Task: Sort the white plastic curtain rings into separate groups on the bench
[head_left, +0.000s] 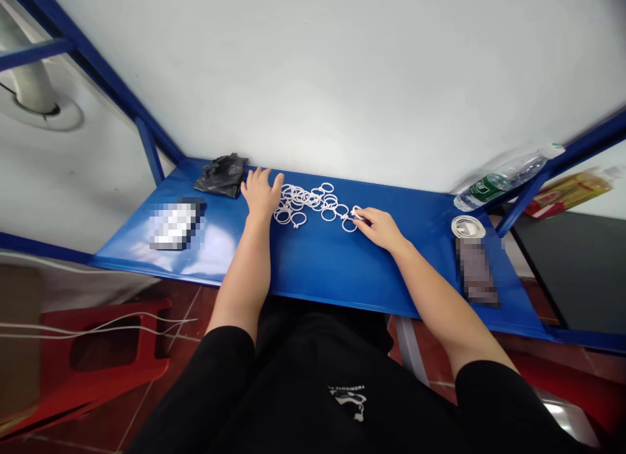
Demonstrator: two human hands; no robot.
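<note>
Your black shirt (293,382) fills the foreground, both forearms reaching over a blue table (342,271) strewn with thin white loops. Near its middle, toward the white wall (342,82), lies a loose cluster of white rings (296,194), many overlapping, with a few strung out to the right. Handling these rings singly appears to be the step in hand, judging by your right hand (384,227) working at the far right end of the spread. Next, the move likely calls for keeping that end ring (356,211) clear of the neighbouring ring (349,231) just beside it, without dragging the pile.

Your right thumb and index finger are drawn together in a pinch, apparently on the end ring, which looks tilted; whether the fingertips also touch the neighbour cannot be told. Your left hand (261,193) lies palm down, fingers spread and gripping nothing visible, its thumb at the cluster's left edge; contact there is unclear. Beside it sits a crumpled black bag (223,175); at the table's right end are a clear bottle (506,177) and a coiled white cable (468,227).
</note>
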